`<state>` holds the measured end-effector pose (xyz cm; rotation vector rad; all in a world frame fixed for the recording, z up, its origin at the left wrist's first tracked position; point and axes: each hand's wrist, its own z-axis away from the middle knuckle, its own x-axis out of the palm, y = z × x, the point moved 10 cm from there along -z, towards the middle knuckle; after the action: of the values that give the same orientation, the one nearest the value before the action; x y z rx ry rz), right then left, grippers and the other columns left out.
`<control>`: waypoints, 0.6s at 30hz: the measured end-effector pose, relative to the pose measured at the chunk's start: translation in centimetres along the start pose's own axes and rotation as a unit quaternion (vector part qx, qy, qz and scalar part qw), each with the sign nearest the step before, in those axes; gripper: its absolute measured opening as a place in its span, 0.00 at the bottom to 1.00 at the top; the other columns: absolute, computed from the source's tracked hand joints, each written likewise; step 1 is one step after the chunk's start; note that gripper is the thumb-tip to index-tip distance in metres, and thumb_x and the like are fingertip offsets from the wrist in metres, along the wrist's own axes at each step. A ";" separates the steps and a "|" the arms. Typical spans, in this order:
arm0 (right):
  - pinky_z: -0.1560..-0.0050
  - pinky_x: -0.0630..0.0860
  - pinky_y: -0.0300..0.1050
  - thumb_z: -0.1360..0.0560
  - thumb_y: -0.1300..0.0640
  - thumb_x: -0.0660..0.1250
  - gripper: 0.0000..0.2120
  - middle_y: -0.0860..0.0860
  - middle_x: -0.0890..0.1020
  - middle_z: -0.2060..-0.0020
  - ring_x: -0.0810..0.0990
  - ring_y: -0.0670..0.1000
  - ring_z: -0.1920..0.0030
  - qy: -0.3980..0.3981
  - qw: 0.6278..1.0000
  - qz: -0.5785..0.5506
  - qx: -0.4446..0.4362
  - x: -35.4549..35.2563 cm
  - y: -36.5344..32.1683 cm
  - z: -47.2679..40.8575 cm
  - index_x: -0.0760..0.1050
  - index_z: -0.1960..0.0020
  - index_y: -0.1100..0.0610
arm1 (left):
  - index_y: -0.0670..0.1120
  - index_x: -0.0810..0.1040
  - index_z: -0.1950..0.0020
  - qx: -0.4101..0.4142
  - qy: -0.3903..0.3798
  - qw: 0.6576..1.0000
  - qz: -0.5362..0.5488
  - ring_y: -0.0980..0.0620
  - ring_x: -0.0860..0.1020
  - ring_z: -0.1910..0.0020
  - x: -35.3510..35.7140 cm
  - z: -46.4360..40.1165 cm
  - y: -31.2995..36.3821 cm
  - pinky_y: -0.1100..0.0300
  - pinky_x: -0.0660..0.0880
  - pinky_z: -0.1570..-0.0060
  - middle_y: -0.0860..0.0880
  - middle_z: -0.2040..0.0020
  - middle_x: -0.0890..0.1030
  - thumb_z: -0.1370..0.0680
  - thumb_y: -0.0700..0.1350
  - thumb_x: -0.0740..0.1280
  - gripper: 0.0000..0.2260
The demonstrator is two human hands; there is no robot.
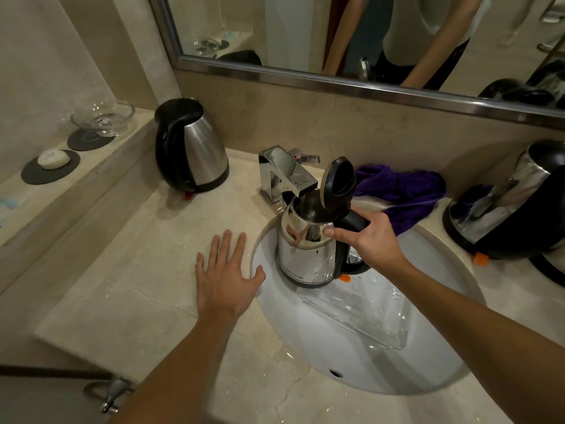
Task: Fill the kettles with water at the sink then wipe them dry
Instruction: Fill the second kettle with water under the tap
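In the middle of the frame we hold a steel kettle (308,249) over the white sink (428,356), its mouth right under the spout of the chrome tap (282,174). Our right hand (371,237) grips the black handle, fingers curled round it and the thumb stretched along the rim. The black lid (339,180) stands tipped up and open. We cannot tell whether water is running into the kettle.

Our left hand (226,275) lies flat on the desk (128,270) just left of the sink rim, fingers straight and spread, holding nothing.

A second kettle (191,145) stands closed on the desk at the upper left of the frame, well apart from the sink. A third kettle (513,200) sits at the right edge. Between that one and the tap, a purple cloth (406,194) lies bunched against the wall, one end hanging toward the sink.
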<state>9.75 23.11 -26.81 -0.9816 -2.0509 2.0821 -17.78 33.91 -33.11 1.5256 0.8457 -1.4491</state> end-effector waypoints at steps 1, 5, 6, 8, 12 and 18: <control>0.53 0.78 0.41 0.33 0.44 0.80 0.24 0.45 0.85 0.57 0.84 0.47 0.53 0.000 1.000 -0.001 -0.001 0.0 -0.1 0.0 0.83 0.39 0.51 | 0.59 0.40 0.17 0.001 0.000 1.000 0.001 0.50 0.40 0.18 0.0 0.0 0.0 0.43 0.42 0.21 0.52 0.16 0.41 0.21 0.69 0.51 0.37; 0.51 0.79 0.43 0.33 0.43 0.80 0.25 0.45 0.85 0.56 0.84 0.48 0.52 0.000 1.000 0.001 -0.003 0.0 -0.1 0.1 0.83 0.40 0.51 | 0.59 0.42 0.17 0.005 0.001 1.000 0.013 0.50 0.40 0.18 -0.3 0.2 0.1 0.43 0.42 0.21 0.52 0.16 0.42 0.21 0.68 0.52 0.36; 0.50 0.80 0.44 0.33 0.42 0.79 0.26 0.45 0.85 0.55 0.84 0.49 0.51 0.000 1.000 0.002 -0.003 0.0 -0.1 0.0 0.82 0.39 0.51 | 0.59 0.42 0.17 0.005 0.001 1.000 0.016 0.50 0.40 0.18 -0.4 0.2 0.1 0.43 0.42 0.21 0.52 0.16 0.42 0.21 0.68 0.52 0.36; 0.47 0.81 0.47 0.34 0.41 0.79 0.28 0.46 0.86 0.53 0.84 0.50 0.49 0.000 1.000 0.005 -0.003 0.0 0.0 0.0 0.82 0.37 0.51 | 0.58 0.42 0.17 0.005 0.002 1.000 0.016 0.50 0.40 0.18 -0.5 0.3 0.2 0.43 0.42 0.21 0.52 0.16 0.42 0.21 0.68 0.52 0.36; 0.48 0.81 0.45 0.34 0.41 0.79 0.28 0.46 0.86 0.53 0.84 0.48 0.49 0.000 1.000 0.002 -0.005 0.0 -0.2 0.1 0.82 0.37 0.51 | 0.58 0.43 0.17 0.004 0.003 1.000 0.021 0.50 0.41 0.18 -0.5 0.2 0.2 0.43 0.43 0.21 0.52 0.16 0.42 0.21 0.68 0.53 0.36; 0.51 0.79 0.41 0.32 0.46 0.80 0.23 0.46 0.86 0.56 0.84 0.47 0.52 -0.003 1.000 -0.007 -0.009 0.0 -0.5 0.2 0.83 0.39 0.51 | 0.58 0.45 0.17 0.008 0.011 1.000 0.027 0.50 0.42 0.18 -0.7 0.3 0.2 0.43 0.44 0.21 0.52 0.16 0.44 0.21 0.67 0.54 0.36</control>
<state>9.45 23.04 -26.38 -0.9621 -2.0761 2.0661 -17.80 33.59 -32.41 1.5673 0.8009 -1.4058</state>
